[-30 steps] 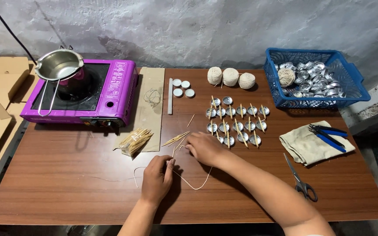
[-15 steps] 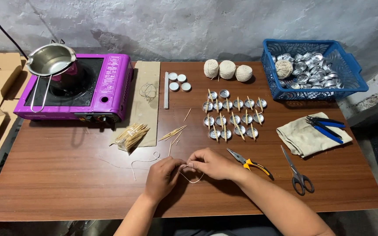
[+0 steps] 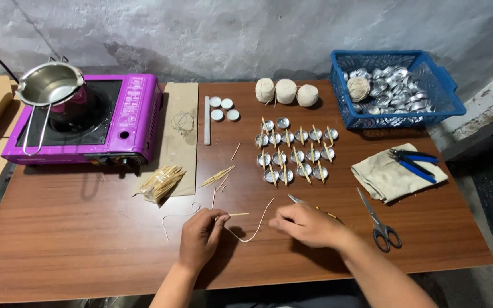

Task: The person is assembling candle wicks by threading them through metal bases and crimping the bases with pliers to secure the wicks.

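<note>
A reddish-brown wood-grain worktop [image 3: 75, 245] carries everything. At its far left stands a purple single-burner gas stove [image 3: 115, 117]. Just right of the stove lies a flat tan cardboard strip [image 3: 179, 142], then a pale stick [image 3: 206, 112] and four white round discs [image 3: 223, 108]. Farther right of the stove sit three balls of cream string [image 3: 285, 91], rows of small silver metal cups [image 3: 293, 151], a blue plastic basket [image 3: 449, 105], a beige folded cloth [image 3: 386, 177] and grey-handled scissors [image 3: 379, 221].

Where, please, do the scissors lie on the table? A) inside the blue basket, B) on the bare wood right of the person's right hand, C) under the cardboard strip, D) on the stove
B: the scissors lie flat on the table just right of the right hand, in front of the cloth and apart from the basket.
</note>
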